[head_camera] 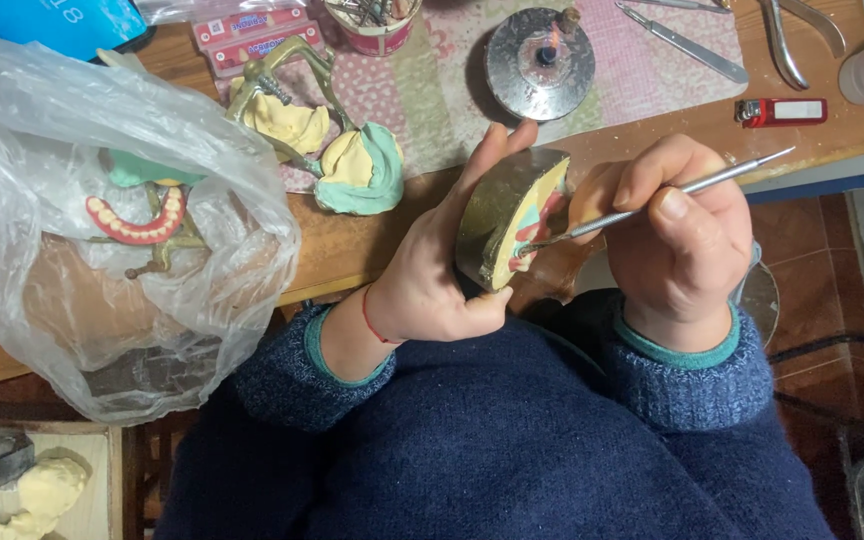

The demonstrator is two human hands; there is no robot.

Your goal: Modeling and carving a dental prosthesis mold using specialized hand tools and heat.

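1. Left hand [432, 270]: is gripping a brass-coloured half flask [500, 215] holding a yellow plaster cast with a pink wax denture; fingers are wrapping its rim and tilting the open face toward the right hand, apparently to expose the wax to the tool
2. Right hand [677, 235]: is pinching a slim metal carving instrument [652, 205] pen-fashion, closed tight on the shaft; the tip is touching the pink wax, a grip that seems chosen for fine control
3. Both hands: are meeting close above the lap, just off the table edge [352, 250]
4. Spirit lamp [540, 62]: is burning just beyond the hands, likely kept near for warming the tip
5. Red lighter [780, 111]: is lying beyond the right hand
6. Articulator with plaster models [317, 140]: is standing beyond the left hand
7. Clear plastic bag [102, 230]: is sitting well left of the left hand, covering a pink denture set-up [137, 222]
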